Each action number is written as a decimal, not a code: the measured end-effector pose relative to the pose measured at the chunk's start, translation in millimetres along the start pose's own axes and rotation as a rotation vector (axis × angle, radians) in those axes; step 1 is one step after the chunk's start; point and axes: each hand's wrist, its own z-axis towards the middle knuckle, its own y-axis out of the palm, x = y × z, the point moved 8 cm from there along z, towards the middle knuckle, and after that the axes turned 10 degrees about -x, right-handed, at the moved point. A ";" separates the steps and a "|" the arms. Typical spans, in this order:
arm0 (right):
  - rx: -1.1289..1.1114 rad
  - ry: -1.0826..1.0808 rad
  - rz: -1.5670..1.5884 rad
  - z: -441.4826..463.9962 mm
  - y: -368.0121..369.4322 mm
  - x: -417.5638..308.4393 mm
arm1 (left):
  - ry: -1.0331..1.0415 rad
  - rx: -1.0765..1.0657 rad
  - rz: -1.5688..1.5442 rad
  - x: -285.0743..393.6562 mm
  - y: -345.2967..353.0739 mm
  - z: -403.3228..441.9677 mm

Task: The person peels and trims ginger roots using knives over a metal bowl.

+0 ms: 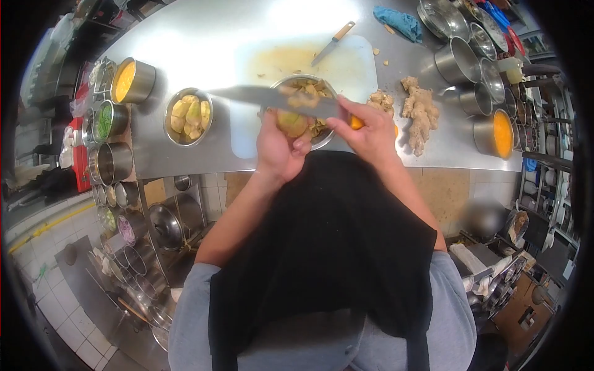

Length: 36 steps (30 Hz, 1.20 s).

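My left hand (281, 148) is wrapped round a partly peeled piece of ginger (293, 123). In my right hand (370, 127) is a large knife (247, 95), its wide blade lying across the ginger piece and pointing left, slightly blurred. Below both hands stands a steel bowl (328, 90) of brown peelings, partly hidden by the blade and hands. Left of it, a second steel bowl (211, 117) holds peeled pale-yellow pieces (189, 119). Unpeeled ginger roots (421, 114) lie on the steel table right of my right hand.
A white cutting board (362, 65) lies under the peelings bowl, with a small wooden-handled knife (334, 42) on it. A blue cloth (398, 23) is at the back right. Metal pots with orange contents (125, 79) stand at both sides.
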 end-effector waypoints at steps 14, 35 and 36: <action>0.041 -0.182 -0.067 0.7 0.4 -25.9 | 0.024 -0.355 -0.189 -6.3 -12.6 17.4; -0.116 -0.055 0.010 7.3 -7.2 -33.0 | 0.119 -0.057 0.059 9.3 -6.4 7.3; -0.096 0.003 0.036 8.3 -6.4 -19.0 | 0.104 -0.150 0.056 11.9 -2.0 5.8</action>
